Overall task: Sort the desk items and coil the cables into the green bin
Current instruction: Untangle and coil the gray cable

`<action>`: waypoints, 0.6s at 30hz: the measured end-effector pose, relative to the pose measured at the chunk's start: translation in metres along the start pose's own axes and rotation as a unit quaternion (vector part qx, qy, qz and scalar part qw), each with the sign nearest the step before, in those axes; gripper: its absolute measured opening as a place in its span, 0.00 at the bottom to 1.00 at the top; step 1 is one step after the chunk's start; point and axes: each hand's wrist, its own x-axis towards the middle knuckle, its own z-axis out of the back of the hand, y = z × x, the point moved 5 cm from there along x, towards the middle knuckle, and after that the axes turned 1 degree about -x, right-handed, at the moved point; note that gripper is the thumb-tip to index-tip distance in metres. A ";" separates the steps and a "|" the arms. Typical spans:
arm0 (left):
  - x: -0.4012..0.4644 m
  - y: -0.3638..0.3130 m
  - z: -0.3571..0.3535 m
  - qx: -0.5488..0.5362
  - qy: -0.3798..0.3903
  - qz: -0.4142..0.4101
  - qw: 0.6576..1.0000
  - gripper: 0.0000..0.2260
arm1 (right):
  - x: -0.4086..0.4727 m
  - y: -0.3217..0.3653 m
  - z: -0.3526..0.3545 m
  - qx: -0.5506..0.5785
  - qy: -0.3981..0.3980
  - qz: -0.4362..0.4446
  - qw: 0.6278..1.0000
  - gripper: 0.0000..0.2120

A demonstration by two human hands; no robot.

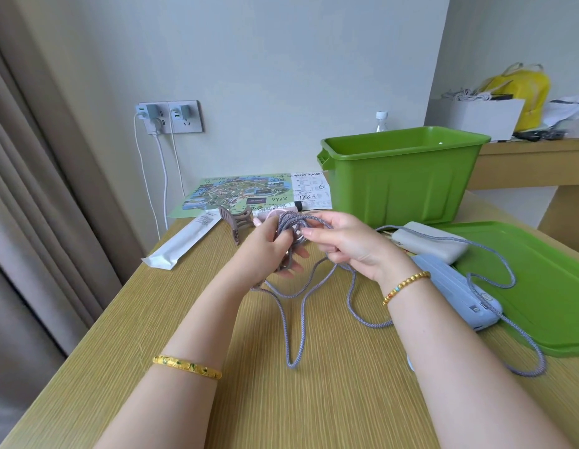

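A grey braided cable [289,306] is partly wound into loops around the fingers of my left hand [268,251], which grips the coil above the wooden desk. My right hand [343,241] pinches the cable at the coil and holds a strand. The loose length trails down across the desk and over the light blue power bank [456,290] to the right. The open green bin [401,176] stands behind my hands at the right, and what it holds is hidden.
The green lid [547,286] lies flat at the right, with a white power bank [433,241] beside it. A brown hair claw [235,222], a white wrapped packet [181,244], a map leaflet [239,192] and a pink item lie at the back. Chargers sit in the wall socket [168,116].
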 end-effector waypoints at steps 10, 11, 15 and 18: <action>-0.005 -0.012 -0.008 0.029 -0.031 -0.041 0.998 0.07 | -0.001 -0.001 0.000 0.105 0.046 0.003 0.993 0.05; -0.005 -0.014 -0.009 0.036 -0.045 -0.044 0.997 0.06 | -0.001 -0.001 -0.001 0.100 0.043 0.004 0.994 0.04; -0.004 -0.014 -0.011 0.053 -0.097 -0.047 0.993 0.05 | 0.001 0.001 -0.001 0.083 0.006 0.008 0.997 0.02; -0.002 -0.013 -0.009 0.056 -0.108 -0.044 0.992 0.08 | 0.003 0.003 -0.001 0.051 -0.033 0.024 0.998 0.02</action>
